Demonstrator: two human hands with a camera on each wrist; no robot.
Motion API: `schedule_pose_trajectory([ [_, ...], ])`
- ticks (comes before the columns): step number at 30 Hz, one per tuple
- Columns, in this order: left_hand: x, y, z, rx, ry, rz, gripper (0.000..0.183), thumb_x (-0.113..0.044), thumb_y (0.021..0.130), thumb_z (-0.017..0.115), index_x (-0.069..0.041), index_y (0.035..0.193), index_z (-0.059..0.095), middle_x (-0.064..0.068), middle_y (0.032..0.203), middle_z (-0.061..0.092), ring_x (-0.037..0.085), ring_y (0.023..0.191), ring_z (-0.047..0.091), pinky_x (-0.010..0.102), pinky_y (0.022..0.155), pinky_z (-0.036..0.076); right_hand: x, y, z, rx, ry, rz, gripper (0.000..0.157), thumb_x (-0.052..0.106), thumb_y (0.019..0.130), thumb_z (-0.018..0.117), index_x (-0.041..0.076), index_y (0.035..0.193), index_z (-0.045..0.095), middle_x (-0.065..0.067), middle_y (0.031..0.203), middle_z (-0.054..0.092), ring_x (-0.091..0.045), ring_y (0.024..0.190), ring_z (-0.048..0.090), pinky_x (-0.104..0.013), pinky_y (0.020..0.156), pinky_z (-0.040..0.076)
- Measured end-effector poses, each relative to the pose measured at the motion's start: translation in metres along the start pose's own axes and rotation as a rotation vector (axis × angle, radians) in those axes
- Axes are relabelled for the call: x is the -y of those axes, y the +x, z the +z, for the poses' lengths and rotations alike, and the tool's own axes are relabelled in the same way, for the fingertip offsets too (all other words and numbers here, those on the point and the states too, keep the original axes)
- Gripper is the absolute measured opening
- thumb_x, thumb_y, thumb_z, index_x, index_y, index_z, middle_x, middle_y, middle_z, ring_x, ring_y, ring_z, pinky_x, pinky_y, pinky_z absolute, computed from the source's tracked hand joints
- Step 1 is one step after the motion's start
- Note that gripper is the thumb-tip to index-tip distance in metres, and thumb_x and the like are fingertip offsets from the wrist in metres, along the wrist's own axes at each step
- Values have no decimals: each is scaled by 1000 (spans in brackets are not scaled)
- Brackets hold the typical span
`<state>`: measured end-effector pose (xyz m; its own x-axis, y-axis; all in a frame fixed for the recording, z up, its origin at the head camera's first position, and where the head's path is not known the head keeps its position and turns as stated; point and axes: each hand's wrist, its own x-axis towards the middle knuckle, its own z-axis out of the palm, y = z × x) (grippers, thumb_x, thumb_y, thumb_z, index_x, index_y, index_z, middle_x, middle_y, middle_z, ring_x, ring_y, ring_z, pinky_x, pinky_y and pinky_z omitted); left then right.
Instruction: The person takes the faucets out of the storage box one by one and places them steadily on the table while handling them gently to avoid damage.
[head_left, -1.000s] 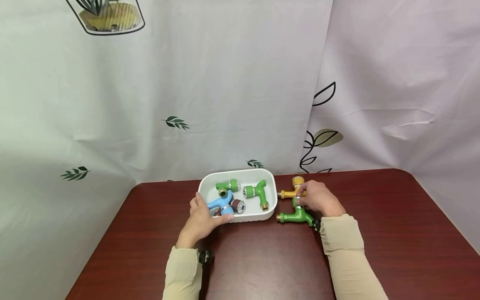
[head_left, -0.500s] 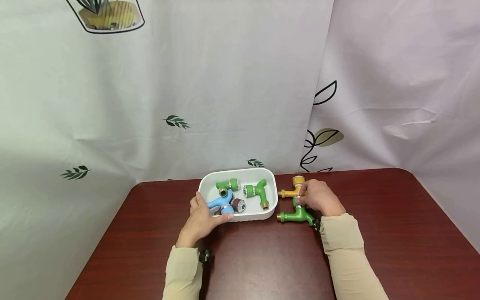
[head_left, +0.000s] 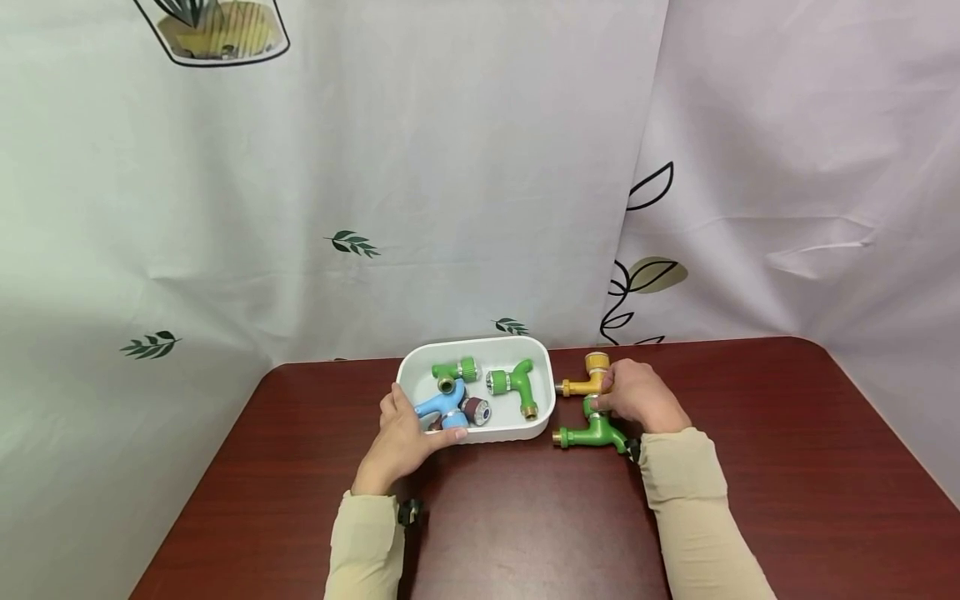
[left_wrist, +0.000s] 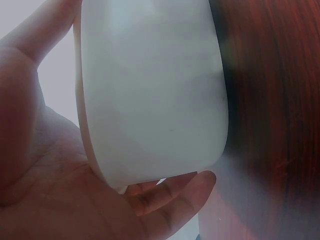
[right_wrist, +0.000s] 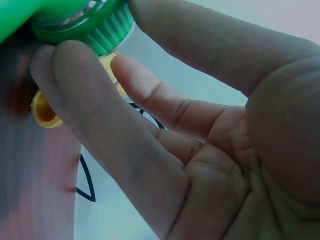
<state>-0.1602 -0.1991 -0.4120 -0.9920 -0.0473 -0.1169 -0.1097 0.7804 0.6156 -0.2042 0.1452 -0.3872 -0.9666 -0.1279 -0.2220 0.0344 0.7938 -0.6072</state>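
Note:
In the head view, my left hand (head_left: 399,442) grips the left near corner of a white plastic tray (head_left: 551,392), thumb over the near rim. The left wrist view shows fingers against the tray wall (left_wrist: 155,100). Inside the tray lie two green taps (head_left: 522,387), a blue tap (head_left: 448,403) and a brown-handled piece (head_left: 476,411), partly hidden. My right hand (head_left: 641,396) pinches the ribbed knob of another green tap (head_left: 596,432), lying right of the tray. In the right wrist view, thumb and fingertips touch that green knob (right_wrist: 107,30).
A yellow tap (head_left: 581,387) lies just behind the green one, partly covered by my right hand. The dark red wooden table (head_left: 540,517) ends at a pale curtain (head_left: 465,167) printed with leaves.
The green tap at my right hand has shifted very slightly left and towards me. My left hand and the tray have stayed put.

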Motion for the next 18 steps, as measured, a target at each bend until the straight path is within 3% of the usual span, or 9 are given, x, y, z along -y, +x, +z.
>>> schedule_pose_trajectory([
  [18,0,-1,0,1,-11,-2,140,-55,73,86,12,154,-7,33,155,9,47,136,26,56,106,38,9,-5,-9,-46,-43,-11,39,19,84,80,-4,112,65,-17,102,65,-28,86,58,-42,76,50],
])
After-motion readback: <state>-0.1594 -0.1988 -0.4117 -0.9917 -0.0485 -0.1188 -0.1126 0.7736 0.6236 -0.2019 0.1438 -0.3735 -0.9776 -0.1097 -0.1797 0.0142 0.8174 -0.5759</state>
